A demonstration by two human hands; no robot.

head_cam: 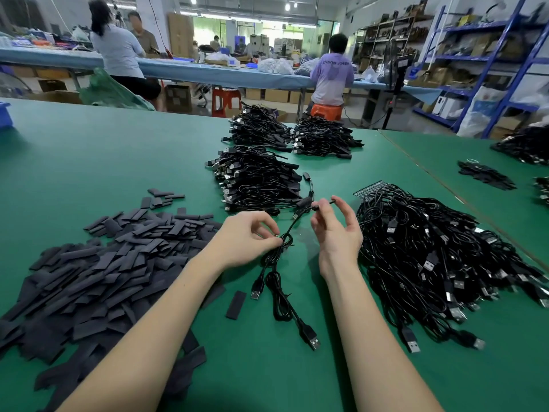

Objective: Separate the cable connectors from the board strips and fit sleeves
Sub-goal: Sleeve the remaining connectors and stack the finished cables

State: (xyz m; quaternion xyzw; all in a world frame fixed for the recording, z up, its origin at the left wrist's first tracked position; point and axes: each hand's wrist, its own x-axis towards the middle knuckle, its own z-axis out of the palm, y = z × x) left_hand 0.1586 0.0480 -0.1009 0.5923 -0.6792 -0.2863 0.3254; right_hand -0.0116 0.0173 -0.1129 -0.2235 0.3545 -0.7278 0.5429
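Head view: left hand (pixel 248 237) pinches the looped black cable (pixel 277 257); right hand (pixel 337 226) pinches its sleeved end. Their fingertip contact is hard to make out. Left of the cable, the sleeve pile (pixel 98 269) runs off-frame; bare green table (pixel 89 156) lies beyond the cable.

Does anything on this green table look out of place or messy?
Only small things. One flat black sleeve lies alone between the forearms, apart from the big loose sleeve heap on the left. The black USB cables trailing from the left hand are looped and tangled. Nothing looks damaged.
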